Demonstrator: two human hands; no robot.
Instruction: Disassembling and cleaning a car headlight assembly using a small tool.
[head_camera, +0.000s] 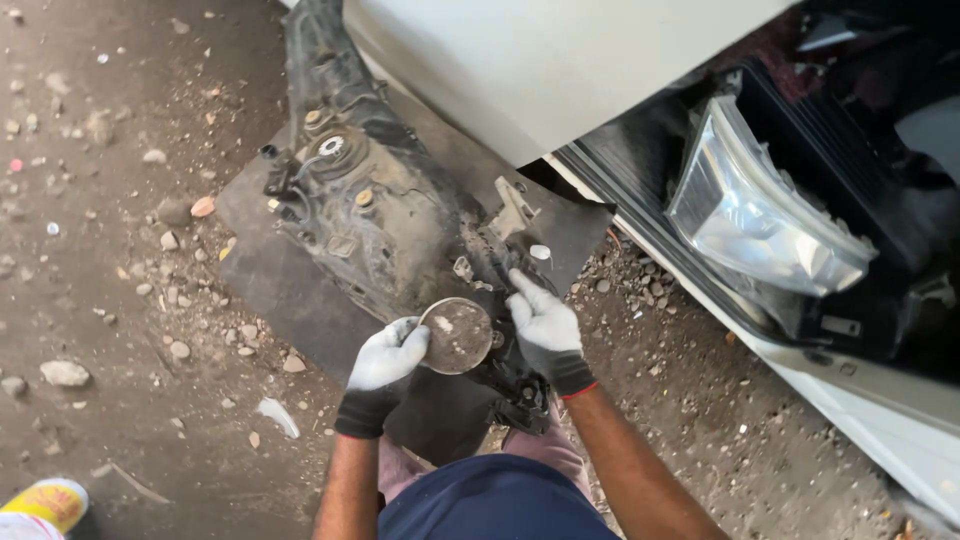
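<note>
A dirty black headlight housing (375, 215) lies back side up on a dark mat (270, 275) on the ground. My left hand (385, 358), in a white and black glove, grips the edge of a round dusty cap (457, 336) at the near end of the housing. My right hand (545, 325), gloved the same way, rests on the housing just right of the cap, with its fingers stretched toward a grey bracket (512, 212).
A white car body (560, 60) rises on the right, with a clear headlight (755, 215) mounted in it. Stones (65, 373) and gravel litter the dirt ground. A yellow shoe tip (45, 503) shows at bottom left.
</note>
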